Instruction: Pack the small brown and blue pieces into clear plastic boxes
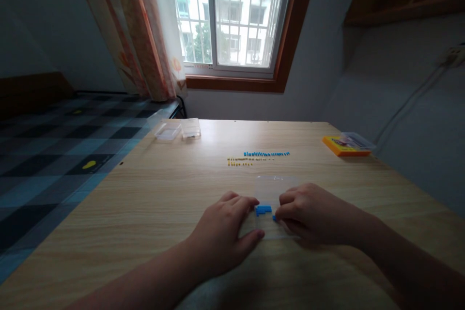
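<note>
A clear plastic sheet or plate [272,185] lies on the table in front of me, with a small group of joined blue bricks [264,209] near its left side. My left hand [232,225] rests at the plate's left edge, thumb and fingers apart, the fingertips beside the blue bricks. My right hand [303,210] is closed in a pinch over the plate's right part. At its fingertips is a small blue brick [274,218], partly hidden by the fingers.
Rows of tiny blue pieces [267,154] and yellow and brownish pieces [240,160] lie beyond the plate. Clear plastic boxes [191,128] stand at the far left of the wooden table [163,193]. An orange-yellow box [345,146] with a clear lid sits at the right edge.
</note>
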`<state>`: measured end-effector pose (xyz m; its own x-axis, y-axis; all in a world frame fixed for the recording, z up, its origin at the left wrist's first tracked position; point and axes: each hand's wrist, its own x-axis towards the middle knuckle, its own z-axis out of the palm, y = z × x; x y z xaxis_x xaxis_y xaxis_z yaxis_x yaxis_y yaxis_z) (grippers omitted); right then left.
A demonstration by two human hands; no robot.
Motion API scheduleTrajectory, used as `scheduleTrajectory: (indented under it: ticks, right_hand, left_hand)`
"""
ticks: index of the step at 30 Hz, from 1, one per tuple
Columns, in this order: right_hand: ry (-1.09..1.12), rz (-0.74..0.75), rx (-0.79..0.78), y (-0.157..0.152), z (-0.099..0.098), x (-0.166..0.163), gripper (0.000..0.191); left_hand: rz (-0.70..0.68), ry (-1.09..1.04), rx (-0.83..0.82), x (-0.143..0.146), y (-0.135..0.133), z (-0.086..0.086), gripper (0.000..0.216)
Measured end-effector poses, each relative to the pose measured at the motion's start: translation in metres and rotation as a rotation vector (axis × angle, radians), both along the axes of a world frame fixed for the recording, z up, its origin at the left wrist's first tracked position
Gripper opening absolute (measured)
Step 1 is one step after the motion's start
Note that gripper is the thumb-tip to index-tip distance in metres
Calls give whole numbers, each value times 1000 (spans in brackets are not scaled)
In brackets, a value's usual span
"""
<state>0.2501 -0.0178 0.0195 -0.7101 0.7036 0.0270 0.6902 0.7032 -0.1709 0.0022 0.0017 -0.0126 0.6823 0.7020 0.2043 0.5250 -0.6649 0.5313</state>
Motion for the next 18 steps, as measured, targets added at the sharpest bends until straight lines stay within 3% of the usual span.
scheduleTrajectory:
  ticks: [10, 14, 18]
  right_hand:
    - [53, 69, -27, -1, -6, -5, 16]
    - [114, 130, -22, -1, -8, -7, 26]
    - [263, 103, 152, -2, 4, 2, 28]
  left_hand:
    - [3, -5, -1, 1, -1, 1, 37]
    - [3, -8, -6, 0, -1, 1, 35]
    - [-6, -13, -7, 0, 0, 1, 34]
